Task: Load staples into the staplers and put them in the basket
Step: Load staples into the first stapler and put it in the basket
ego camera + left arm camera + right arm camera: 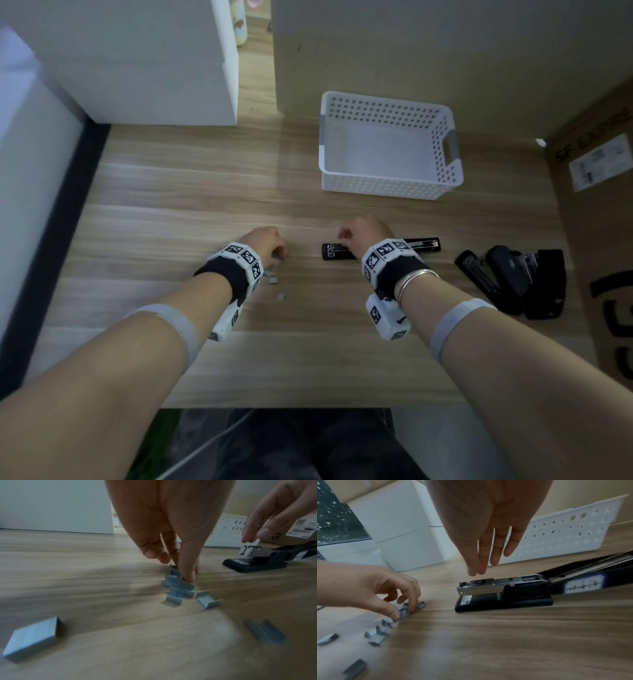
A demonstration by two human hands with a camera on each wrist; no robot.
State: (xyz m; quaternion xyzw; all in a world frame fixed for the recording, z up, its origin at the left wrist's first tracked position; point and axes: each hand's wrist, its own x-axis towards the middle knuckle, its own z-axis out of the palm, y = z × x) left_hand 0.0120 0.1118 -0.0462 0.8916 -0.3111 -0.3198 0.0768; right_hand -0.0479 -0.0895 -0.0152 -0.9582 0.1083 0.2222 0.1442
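Several grey staple strips (178, 592) lie scattered on the wooden table (308, 359). My left hand (404, 613) reaches down into the pile, its thumb and forefinger pinching one staple strip (403, 614) that still touches the table. A black stapler (505, 596) lies opened flat just to the right, its metal staple channel (488, 588) exposed. My right hand (479, 569) hovers just above that channel with straight fingers, holding nothing. In the head view the left hand (274, 250) and right hand (352, 234) partly hide the staples (274, 279) and the stapler (421, 246). The white perforated basket (376, 188) stands empty behind.
Two or three more black staplers (513, 277) lie in a heap at the right, against a cardboard box (599, 222). White boxes (154, 68) stand at the back left. A larger staple block (32, 635) lies nearest my left wrist.
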